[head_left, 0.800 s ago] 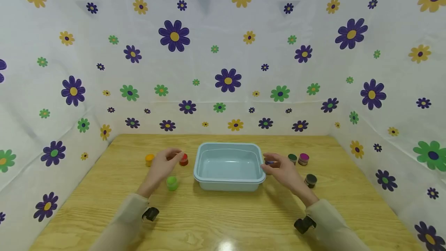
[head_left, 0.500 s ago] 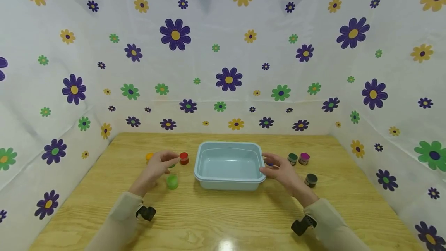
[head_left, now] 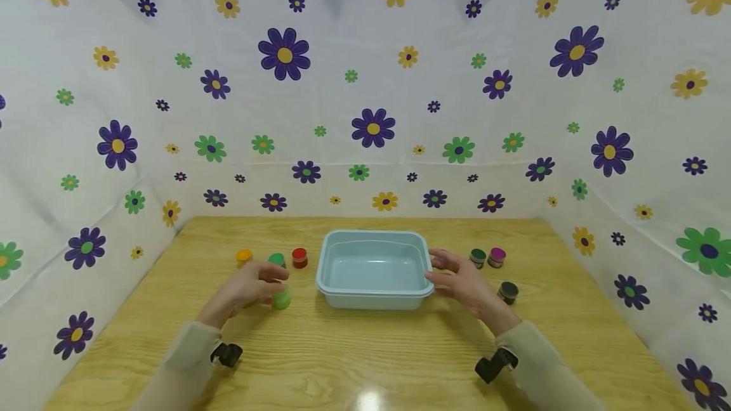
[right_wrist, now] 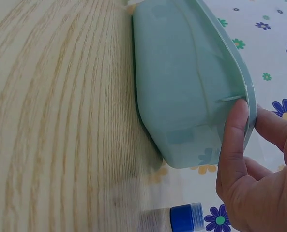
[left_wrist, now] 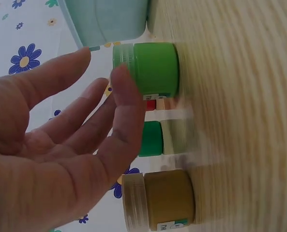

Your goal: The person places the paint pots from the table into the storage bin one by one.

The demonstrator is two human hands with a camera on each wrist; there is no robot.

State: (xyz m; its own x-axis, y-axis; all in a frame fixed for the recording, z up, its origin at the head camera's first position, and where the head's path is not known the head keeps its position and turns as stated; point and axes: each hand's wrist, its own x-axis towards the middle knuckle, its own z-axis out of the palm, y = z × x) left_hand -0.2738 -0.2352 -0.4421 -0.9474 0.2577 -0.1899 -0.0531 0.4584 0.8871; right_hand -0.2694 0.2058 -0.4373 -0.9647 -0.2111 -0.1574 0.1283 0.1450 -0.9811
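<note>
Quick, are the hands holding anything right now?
Left hand: open, holding nothing, close to the light green jar.
Right hand: pinching the rim of the light blue basin.

left hand (head_left: 249,285) relaxed, fingers (left_wrist: 126,113) loosely curved; right hand (head_left: 467,282) pinches; forearms (head_left: 177,363) angled inward

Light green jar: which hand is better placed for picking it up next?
Left, probably: the left hand is free, beside the light green jar, while the right hand grips the blue tub's rim, across the tub from the jar.
</note>
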